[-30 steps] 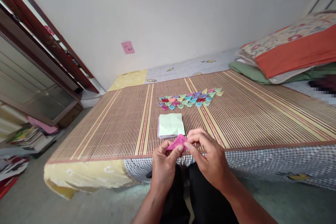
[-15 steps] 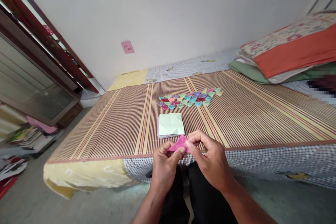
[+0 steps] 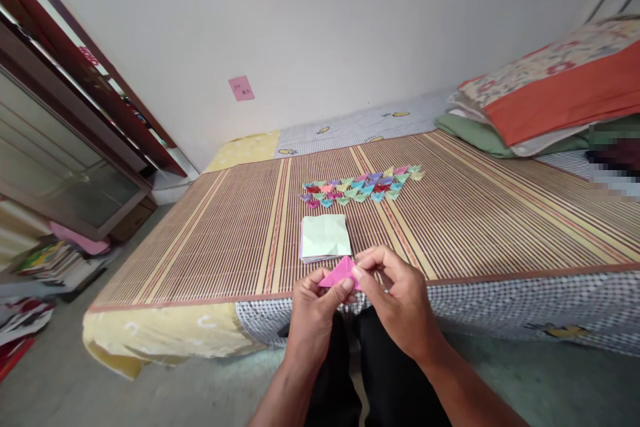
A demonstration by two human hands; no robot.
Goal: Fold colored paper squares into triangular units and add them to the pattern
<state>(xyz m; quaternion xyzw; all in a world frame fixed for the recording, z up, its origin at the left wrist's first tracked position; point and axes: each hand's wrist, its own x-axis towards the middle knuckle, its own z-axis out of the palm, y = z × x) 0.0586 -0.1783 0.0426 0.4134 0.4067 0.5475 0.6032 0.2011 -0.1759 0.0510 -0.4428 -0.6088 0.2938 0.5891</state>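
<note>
A pink piece of paper (image 3: 341,272), folded to a triangle with its point upward, is held between both hands above the near edge of the bed. My left hand (image 3: 316,303) pinches its left and lower part between thumb and fingers. On its right side, my right hand (image 3: 395,297) grips it with thumb and index finger. Just beyond lies a stack of square paper sheets (image 3: 326,237), pale green on top. Farther back, several small folded paper pieces (image 3: 361,187) in many colours stand in rows.
A striped bamboo mat (image 3: 215,240) covers the bed. Folded bedding (image 3: 565,90) is piled at the right. A pink note (image 3: 241,88) is stuck on the wall. A glass-fronted cabinet (image 3: 65,147) stands at the left, with stacked magazines (image 3: 55,259) below.
Both hands stay on the pink paper in nearly the same place. The right fingers have shifted very slightly, and the view has moved a little.
</note>
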